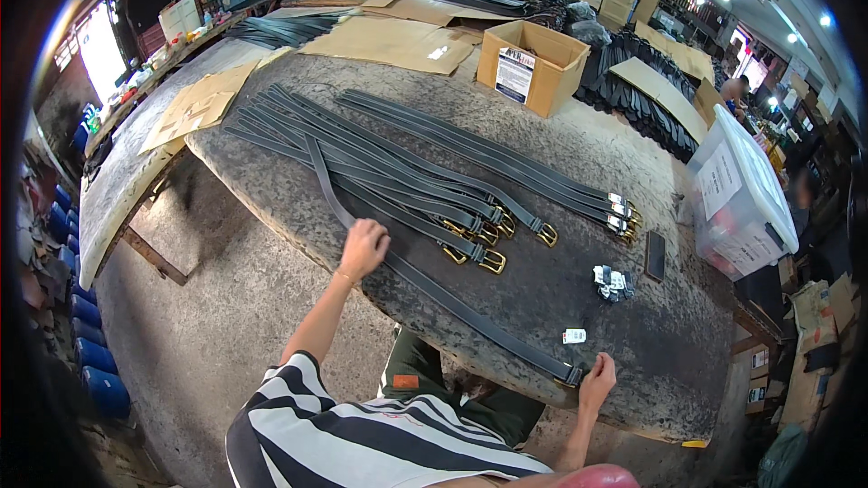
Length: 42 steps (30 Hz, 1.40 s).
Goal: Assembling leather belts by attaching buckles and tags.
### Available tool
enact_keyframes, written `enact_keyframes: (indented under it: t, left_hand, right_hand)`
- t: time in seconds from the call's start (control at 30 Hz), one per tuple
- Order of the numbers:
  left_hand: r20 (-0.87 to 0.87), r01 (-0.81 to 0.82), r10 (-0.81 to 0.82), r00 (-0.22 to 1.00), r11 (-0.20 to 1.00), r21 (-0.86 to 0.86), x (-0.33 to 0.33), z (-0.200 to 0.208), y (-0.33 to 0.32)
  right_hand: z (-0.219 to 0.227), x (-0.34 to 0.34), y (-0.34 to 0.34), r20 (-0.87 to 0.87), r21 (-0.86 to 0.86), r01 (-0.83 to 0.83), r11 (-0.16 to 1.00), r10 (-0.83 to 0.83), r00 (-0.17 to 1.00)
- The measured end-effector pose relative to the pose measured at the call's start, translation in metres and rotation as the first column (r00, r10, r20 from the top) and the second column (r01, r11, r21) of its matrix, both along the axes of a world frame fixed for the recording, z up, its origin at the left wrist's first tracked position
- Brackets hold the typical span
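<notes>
The dark belt (475, 318) being handled runs along the near edge of the worktop (665, 352), between the person's two hands. The left hand (363, 248) is on its strap, with the fingers curled in around it; from there the strap bends away to the far left, where its end lies over the fanned pile of belts (389, 167). The right hand (598, 381) is at the belt's right, near end, just beside the keeper loops. Its fingers are drawn narrow, but I cannot tell whether they grip that end, and the buckle is hard to make out there.

The fanned pile lies just beyond the strap, its own straps crossing at the left and its brass-coloured buckles (493, 260) pointing right. Farther off, a neater row of belts (488, 158) has white tags at its buckle end. A single white tag (574, 335) lies near the right hand, on the far side of the belt, with a black-and-white bundle (613, 283) beyond it and a flat dark rectangular object (655, 255) beside that. A clear plastic bin (741, 194) bounds the right side; an open cardboard box (551, 81) stands at the far side.
</notes>
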<state>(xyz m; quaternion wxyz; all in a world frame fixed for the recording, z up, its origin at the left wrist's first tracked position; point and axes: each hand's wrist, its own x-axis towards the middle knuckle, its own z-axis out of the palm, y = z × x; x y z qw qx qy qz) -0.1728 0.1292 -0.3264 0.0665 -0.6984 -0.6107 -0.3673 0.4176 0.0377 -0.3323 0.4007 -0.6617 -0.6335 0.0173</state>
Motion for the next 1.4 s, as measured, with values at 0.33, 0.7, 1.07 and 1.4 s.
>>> enact_keyframes:
  t: [0.33, 0.7, 1.07, 1.4]
  left_hand:
    - [-0.290, -0.331, 0.251, 0.924, 0.905, -0.268, -0.086, 0.024, 0.048]
    - [-0.523, -0.495, 0.299, 0.798, 0.821, -0.285, -0.108, 0.045, 0.029]
    - [-0.364, -0.334, 0.400, 0.841, 0.914, 0.232, -0.100, 0.063, 0.013]
    - [-0.156, -0.527, 0.509, 0.846, 0.843, -0.108, -0.131, -0.009, -0.029]
  right_hand:
    - [0.003, 0.014, 0.003, 0.013, -0.003, 0.065, 0.998, -0.065, 0.998]
    - [-0.006, 0.012, 0.013, 0.111, -0.053, 0.079, 0.995, -0.073, 0.991]
    - [-0.005, 0.011, 0.014, 0.119, -0.050, 0.102, 0.994, -0.095, 0.988]
    - [-0.013, 0.016, 0.014, 0.100, -0.060, 0.132, 0.989, -0.126, 0.987]
